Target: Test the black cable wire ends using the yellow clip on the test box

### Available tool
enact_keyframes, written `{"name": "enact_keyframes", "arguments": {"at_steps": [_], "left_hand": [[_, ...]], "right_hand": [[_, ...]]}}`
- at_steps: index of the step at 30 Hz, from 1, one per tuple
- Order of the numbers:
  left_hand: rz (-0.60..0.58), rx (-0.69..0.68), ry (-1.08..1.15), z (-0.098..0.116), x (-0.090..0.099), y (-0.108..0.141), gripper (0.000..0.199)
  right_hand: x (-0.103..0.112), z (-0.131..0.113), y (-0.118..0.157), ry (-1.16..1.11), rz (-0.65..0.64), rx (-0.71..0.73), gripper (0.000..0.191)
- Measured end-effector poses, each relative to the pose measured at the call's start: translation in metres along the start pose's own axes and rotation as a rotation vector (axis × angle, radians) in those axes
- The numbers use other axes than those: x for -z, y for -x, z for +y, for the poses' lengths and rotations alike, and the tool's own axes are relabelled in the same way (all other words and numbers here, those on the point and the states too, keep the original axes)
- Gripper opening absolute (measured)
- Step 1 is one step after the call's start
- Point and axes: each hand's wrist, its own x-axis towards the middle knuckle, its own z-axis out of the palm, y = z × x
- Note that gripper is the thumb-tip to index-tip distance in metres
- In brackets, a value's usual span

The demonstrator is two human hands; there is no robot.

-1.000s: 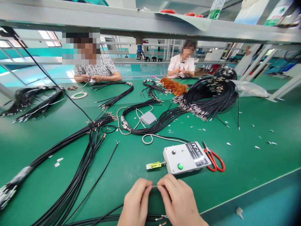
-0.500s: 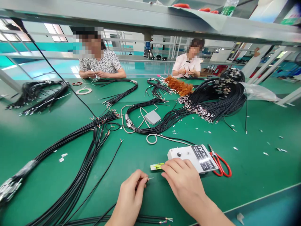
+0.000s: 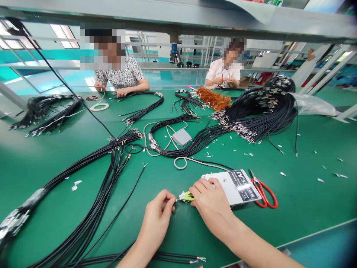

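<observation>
The wire end (image 3: 177, 200) is pinched by the left hand (image 3: 157, 212) toward the near edge of the green worktop (image 3: 301, 201); the right hand (image 3: 212, 201) has its grip clamped on a yellow-green clip (image 3: 189, 196). Past the far edge are a person (image 3: 122, 77) and windows (image 3: 65, 36).

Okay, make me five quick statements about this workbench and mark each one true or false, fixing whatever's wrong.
1. The right hand has its fingers on the yellow-green clip. True.
2. The left hand holds the red-handled scissors. False: it pinches a thin pale strand, and the scissors lie beside the white control box.
3. A flat grey block lies near black cables on the green table. True.
4. The fluffy orange bundle sits on the overhead shelf. False: it lies on the table.
5. White scraps are scattered on the table. True.
</observation>
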Motion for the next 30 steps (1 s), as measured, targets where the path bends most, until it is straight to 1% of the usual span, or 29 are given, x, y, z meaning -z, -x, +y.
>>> {"name": "enact_keyframes", "arguments": {"at_steps": [5,13,17,19,22,26,28,30], "left_hand": [[0.015,-0.007,-0.051,0.0,-0.003,-0.004,0.023],[0.021,-0.036,-0.148,0.002,-0.009,-0.009,0.021],[0.019,-0.072,-0.211,0.004,-0.009,-0.01,0.02],[0.022,-0.103,-0.247,0.004,-0.008,-0.009,0.02],[0.03,-0.161,-0.294,0.006,-0.006,-0.008,0.021],[0.031,-0.218,-0.32,0.006,-0.005,-0.008,0.022],[0.028,-0.232,-0.326,0.006,-0.005,-0.008,0.022],[0.022,-0.238,-0.333,0.005,-0.006,-0.009,0.022]], "right_hand": [[0.004,0.0,-0.004,-0.002,-0.012,-0.024,0.02],[0.005,0.0,-0.004,-0.016,-0.027,-0.041,0.019],[0.008,-0.004,-0.005,-0.009,-0.048,-0.073,0.019],[0.012,-0.002,-0.002,-0.039,-0.022,-0.071,0.022],[0.023,0.009,0.014,-0.143,0.113,-0.088,0.028],[0.03,0.027,0.059,-0.217,0.363,-0.222,0.017],[0.027,0.028,0.082,-0.214,0.422,-0.254,0.016],[0.02,0.024,0.098,-0.225,0.416,-0.247,0.015]]}}
